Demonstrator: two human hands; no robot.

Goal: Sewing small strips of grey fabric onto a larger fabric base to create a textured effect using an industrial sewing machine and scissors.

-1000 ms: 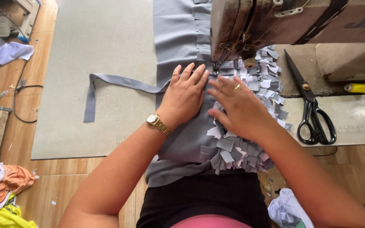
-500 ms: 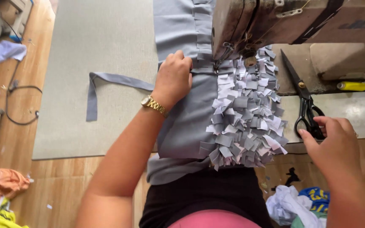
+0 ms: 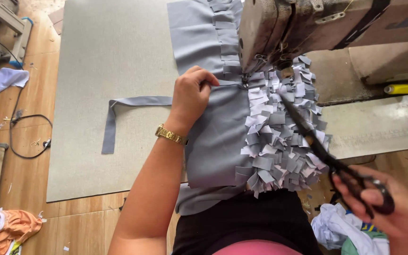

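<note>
While hands work, grey mat [image 3: 105,71] covers wooden table [image 3: 34,137].

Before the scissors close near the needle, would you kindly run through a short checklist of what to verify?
1. Left hand pins the grey fabric flat beside the needle area: ok.
2. Right hand has the black scissors by the handles: ok.
3. Scissor tips reach the presser foot under the sewing machine head: not ok, they point that way but lie short of it.
4. Left fingers clear of the blades: ok.
5. Thread to cut is visible: cannot tell.
6. Ruffled strips clear of the blades: not ok, the blades lie over them.
</note>
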